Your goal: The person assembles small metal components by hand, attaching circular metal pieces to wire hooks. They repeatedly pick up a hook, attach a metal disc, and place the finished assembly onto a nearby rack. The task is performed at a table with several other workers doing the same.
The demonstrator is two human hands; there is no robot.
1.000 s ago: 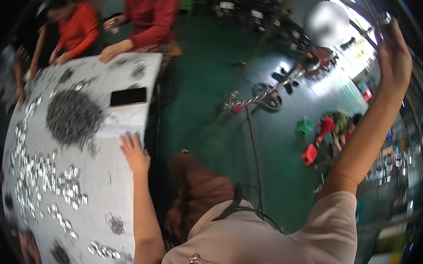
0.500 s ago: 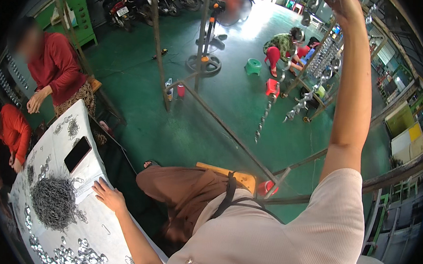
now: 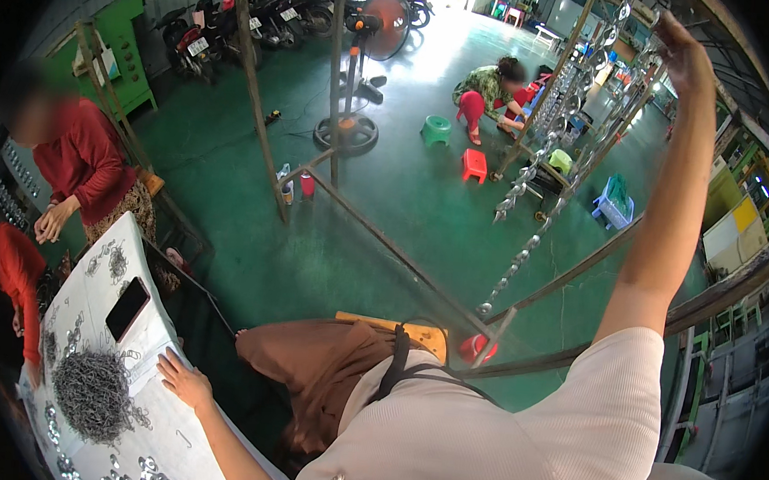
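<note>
My right hand [image 3: 684,58] is raised high at the upper right, its fingers bent at the top of a long hanging strand of shiny metal discs [image 3: 525,251]. The strand slants down from it, and the fingertips are partly hidden. A second metal strand [image 3: 544,153] hangs just left of it. My left hand [image 3: 186,384] lies flat with spread fingers on the white-covered table [image 3: 204,453], at a paper sheet [image 3: 143,368]. Near it are a dark heap of wire hooks [image 3: 91,396], a phone [image 3: 127,309] and loose shiny discs [image 3: 154,475].
Wooden frame bars [image 3: 393,248] cross in front of me. On the floor stand a fan [image 3: 347,132], a green stool [image 3: 436,130], a red stool [image 3: 474,165] and a blue basket [image 3: 614,201]. Two people in red are by the table; another crouches farther off. Motorbikes [image 3: 190,43] line the back.
My right hand has shifted right, and the long strand has swung right with it, now right of the other strand. My left hand stays flat on the table. The whole view has shifted slightly.
</note>
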